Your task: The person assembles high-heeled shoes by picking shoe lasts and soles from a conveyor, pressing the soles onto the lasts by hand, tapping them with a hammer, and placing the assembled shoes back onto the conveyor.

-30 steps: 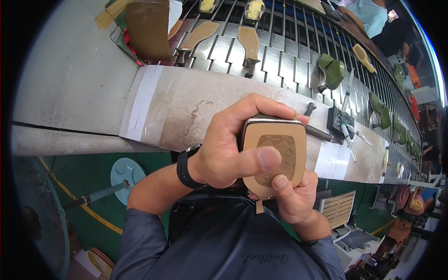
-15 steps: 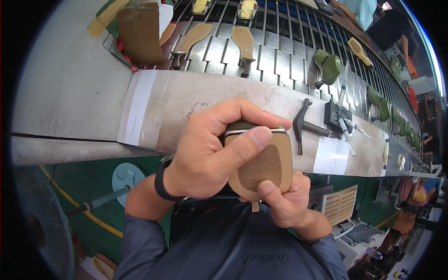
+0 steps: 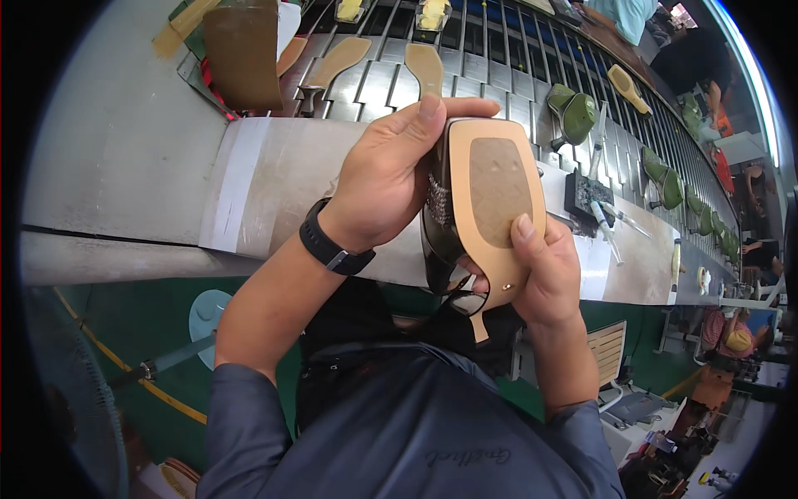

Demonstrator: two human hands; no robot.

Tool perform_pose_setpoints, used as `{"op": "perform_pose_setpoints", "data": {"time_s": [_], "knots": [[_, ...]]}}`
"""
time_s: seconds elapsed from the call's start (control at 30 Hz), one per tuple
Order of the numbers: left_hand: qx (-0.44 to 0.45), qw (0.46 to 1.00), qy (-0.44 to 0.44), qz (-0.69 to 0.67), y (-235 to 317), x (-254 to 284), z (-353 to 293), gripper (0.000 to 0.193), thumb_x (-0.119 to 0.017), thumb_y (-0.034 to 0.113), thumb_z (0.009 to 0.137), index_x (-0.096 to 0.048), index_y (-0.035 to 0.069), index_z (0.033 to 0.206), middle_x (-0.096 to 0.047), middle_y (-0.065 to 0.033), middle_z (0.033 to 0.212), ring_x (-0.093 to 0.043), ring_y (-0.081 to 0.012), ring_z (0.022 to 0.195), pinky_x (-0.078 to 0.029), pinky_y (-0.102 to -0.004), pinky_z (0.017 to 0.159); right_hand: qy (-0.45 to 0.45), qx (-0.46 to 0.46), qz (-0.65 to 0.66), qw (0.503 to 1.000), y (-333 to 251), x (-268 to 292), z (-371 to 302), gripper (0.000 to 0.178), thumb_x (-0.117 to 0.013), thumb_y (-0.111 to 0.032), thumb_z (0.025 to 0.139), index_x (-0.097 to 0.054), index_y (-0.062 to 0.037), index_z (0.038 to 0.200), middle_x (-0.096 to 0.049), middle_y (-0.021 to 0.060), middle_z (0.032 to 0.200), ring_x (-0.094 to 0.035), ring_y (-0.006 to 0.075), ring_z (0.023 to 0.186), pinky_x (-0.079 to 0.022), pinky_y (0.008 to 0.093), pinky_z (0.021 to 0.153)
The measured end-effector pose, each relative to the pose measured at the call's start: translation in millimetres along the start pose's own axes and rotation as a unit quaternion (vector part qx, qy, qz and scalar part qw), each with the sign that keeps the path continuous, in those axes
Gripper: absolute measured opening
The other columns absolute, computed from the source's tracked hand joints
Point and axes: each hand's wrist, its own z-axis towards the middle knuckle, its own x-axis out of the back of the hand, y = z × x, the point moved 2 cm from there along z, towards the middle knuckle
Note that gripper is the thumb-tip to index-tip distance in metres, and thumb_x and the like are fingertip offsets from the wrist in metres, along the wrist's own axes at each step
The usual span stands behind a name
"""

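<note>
Shoe (image 3: 501, 195) in right hand (image 3: 549, 270) over bench edge (image 3: 636, 293)

Grips (image 3: 376, 170): two. Tan-soled shoe (image 3: 500, 183): one. Black wristband (image 3: 322, 238): one. Counter (image 3: 307, 158): one. Syringes (image 3: 600, 219): three. Dark block (image 3: 578, 193): one. White paper patches (image 3: 235, 183): two. Tan sole-shaped pieces (image 3: 426, 68): four, one partly hidden. Yellow blocks (image 3: 432, 14): two. Brown panel (image 3: 241, 58): one. Slatted backrest (image 3: 608, 349): one. Green shoe-shaped pieces (image 3: 579, 122): several, far ones too small for count.
</note>
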Motion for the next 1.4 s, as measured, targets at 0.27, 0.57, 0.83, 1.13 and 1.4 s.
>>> {"op": "perform_pose_setpoints", "data": {"time_s": [0.27, 0.57, 0.83, 1.13, 1.4], "knots": [[-0.054, 0.998, -0.021, 0.009, -19.9, -6.8, 15.0, 0.055, -0.052, 0.041, 0.113, -0.061, -0.005, 0.14, -0.073, -0.0111, 0.123, -0.069, -0.0147, 0.112, -0.055, -0.0317, 0.101, 0.001, 0.046, -0.042, 0.998, -1.2, 18.0, 4.4, 0.04, -0.058, -0.027, 0.111, -0.061, 0.0105, 0.125, -0.075, 0.0214, 0.103, -0.077, 0.0249, 0.08, -0.068, 0.035, 0.068], [-0.079, 0.993, -0.046, 0.068, -25.6, -3.8, 10.4, 0.055, -0.055, 0.036, 0.112, -0.049, -0.003, 0.152, -0.068, -0.0121, 0.13, -0.066, -0.0161, 0.117, -0.052, -0.031, 0.103, 0.05, 0.05, -0.084, 0.994, -5.1, 22.3, 9.2, 0.043, -0.058, -0.028, 0.111, -0.06, 0.0111, 0.126, -0.075, 0.0205, 0.104, -0.077, 0.0233, 0.079, -0.067, 0.0315, 0.063], [-0.089, 0.984, -0.027, 0.152, 7.4, -10.0, -31.1, 0.057, -0.061, 0.043, 0.108, -0.049, -0.003, 0.14, -0.066, -0.0255, 0.135, -0.067, -0.0267, 0.123, -0.053, -0.038, 0.105, 0.024, 0.03, -0.149, 0.988, 0.2, -10.5, -21.7, 0.054, -0.044, -0.039, 0.115, -0.062, 0.0121, 0.121, -0.077, 0.0182, 0.096, -0.075, 0.0194, 0.077, -0.063, 0.0297, 0.069], [-0.044, 0.961, 0.083, 0.261, 47.7, -29.8, -87.3, 0.032, -0.063, 0.034, 0.108, -0.05, 0.005, 0.104, -0.075, -0.0318, 0.107, -0.077, -0.0351, 0.105, -0.05, -0.0549, 0.111, -0.086, 0.22, -0.38, 0.894, 32.7, -42.0, -38.0, 0.015, -0.072, -0.009, 0.097, -0.065, -0.0009, 0.087, -0.06, 0.0098, 0.062, -0.059, 0.0271, 0.048, -0.047, 0.038, 0.046], [-0.016, 0.919, 0.159, 0.361, 62.1, -22.1, -94.2, 0.034, -0.078, 0.021, 0.094, -0.053, 0.001, 0.105, -0.077, -0.0237, 0.098, -0.077, -0.0275, 0.096, -0.061, -0.0421, 0.095, -0.078, 0.279, -0.394, 0.872, 31.9, -67.4, -26.4, 0.019, -0.077, -0.011, 0.094, -0.063, -0.0027, 0.085, -0.056, 0.0092, 0.06, -0.057, 0.0285, 0.047, -0.045, 0.0392, 0.045]]}}
